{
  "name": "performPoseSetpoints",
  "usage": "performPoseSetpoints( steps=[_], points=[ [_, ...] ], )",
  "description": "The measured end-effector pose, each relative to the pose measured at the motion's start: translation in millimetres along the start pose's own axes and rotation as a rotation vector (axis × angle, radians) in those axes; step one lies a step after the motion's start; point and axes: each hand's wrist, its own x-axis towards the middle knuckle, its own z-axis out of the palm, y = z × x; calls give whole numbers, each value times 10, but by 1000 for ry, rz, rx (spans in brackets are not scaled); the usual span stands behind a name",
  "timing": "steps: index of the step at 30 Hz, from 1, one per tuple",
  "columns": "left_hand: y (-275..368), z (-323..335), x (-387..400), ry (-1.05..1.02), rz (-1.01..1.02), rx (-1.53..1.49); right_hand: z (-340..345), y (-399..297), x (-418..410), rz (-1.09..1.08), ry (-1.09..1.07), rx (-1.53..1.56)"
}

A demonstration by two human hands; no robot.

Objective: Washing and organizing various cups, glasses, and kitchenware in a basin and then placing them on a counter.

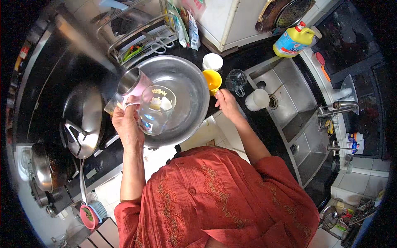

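Note:
My left hand (126, 119) grips the handle of a pink cup (139, 85) with a steel inside, and a clear glass cup (156, 114) with printed figures is held against the same hand. Another clear printed vessel (112, 104) shows partly behind the fingers. These cups are over the left part of a large metal basin (186, 90). At the basin's right side, my right hand (226, 104) holds the handle of a yellow cup (212, 81). A white cup (212, 62), a clear glass mug (236, 80) and a white ribbed cup (257, 99) stand beside it on the black counter.
A double steel sink (287, 96) with a faucet (344, 106) lies right. Near its far end stands a yellow detergent bottle (291, 40). A wok (85, 114) and a pan (45, 167) are on the left. Behind the basin, a wire rack (111, 51) holds scissors (162, 45).

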Motion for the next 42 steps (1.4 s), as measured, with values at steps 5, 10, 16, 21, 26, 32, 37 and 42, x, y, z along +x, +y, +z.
performPoseSetpoints(
  steps=[5, 10, 16, 21, 26, 32, 37, 42],
  points=[
    [-9, 43, 1, -5, -20, -15, -84, 16, 15, -288, 295, -395],
    [-22, 15, -1, 17, -25, 24, -526, -377, 204, -224, 512, -583],
    [-10, 0, -10, 25, -18, 14, -597, 27, 121, 127, 254, -764],
    [13, 3, -28, 35, -19, 13, -478, -15, 294, 299, 378, -322],
    [10, 5, -47, 37, -25, 15, -330, -18, 431, 298, 469, 269],
    [4, 3, -69, 43, -13, -7, -132, 156, 571, 89, 381, 371],
    [6, 14, -86, 74, -31, 6, -99, 227, 724, -24, 351, -91],
    [-12, -10, -78, 61, -37, 18, -152, 49, 777, 348, 102, 257]
  ],
)
